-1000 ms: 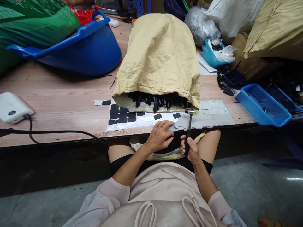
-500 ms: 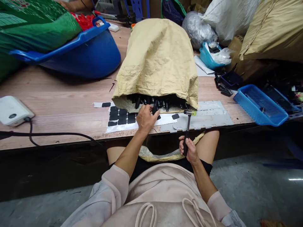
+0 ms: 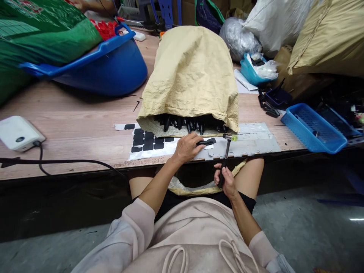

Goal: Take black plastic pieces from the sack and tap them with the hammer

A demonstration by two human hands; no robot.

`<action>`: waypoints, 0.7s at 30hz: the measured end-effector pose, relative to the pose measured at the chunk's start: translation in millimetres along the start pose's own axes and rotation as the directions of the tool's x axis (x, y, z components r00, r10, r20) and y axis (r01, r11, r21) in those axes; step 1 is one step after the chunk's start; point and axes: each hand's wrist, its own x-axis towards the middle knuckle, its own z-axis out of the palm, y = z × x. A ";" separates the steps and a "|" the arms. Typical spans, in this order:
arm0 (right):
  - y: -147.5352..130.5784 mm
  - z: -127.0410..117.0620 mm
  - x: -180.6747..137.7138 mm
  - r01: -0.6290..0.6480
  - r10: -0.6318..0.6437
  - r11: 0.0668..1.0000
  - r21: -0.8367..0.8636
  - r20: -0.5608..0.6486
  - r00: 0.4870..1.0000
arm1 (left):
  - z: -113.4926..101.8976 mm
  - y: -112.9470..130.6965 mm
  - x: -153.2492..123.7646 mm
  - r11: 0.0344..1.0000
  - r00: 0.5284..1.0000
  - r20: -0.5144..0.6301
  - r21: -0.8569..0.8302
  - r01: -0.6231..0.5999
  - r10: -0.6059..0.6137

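Black plastic is what the left hand (image 3: 186,148) is closed around: a small black part (image 3: 205,143) is pinched between its fingers and laid flat on the grey plate (image 3: 256,142) at the near edge of the tabletop (image 3: 71,121). The right hand (image 3: 226,181) is wrapped shut around the handle of a small hammer (image 3: 226,153), which is held below the near edge, with its head raised just over the plate and just right of the part. The head is not seen touching the part, so the blow is judged not yet struck on this piece.

A tan woven sack (image 3: 192,76) is laid on its side behind the plate, its mouth turned toward the near edge, and many more black parts (image 3: 184,122) are seen spilling from it; most of the supply is therefore judged still to be worked. A white sheet of black pads (image 3: 148,142) is spread just left of the left hand, with several gaps where pads are missing, so some are judged already used. A second sack (image 3: 199,186) is held open in the lap under the tabletop's near edge; whether finished pieces lie inside cannot be told.

Toward the far left corner a blue tub (image 3: 113,64) is set, and a blue tray (image 3: 314,127) sits at the right edge. A white box (image 3: 18,132) with a black cable (image 3: 71,161) lies at the left edge.
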 end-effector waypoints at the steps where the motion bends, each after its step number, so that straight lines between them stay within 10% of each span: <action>1: 0.9 -0.2 0.1 0.006 -0.006 1.000 -0.018 0.002 1.000 | 2.2 2.4 2.8 1.000 1.000 0.002 0.008 0.015 -0.015; 21: 0.5 4.4 -5.8 0.097 -0.117 0.985 -0.145 -0.140 0.983 | 5.6 0.8 9.5 0.965 0.983 0.038 -0.189 0.183 -0.179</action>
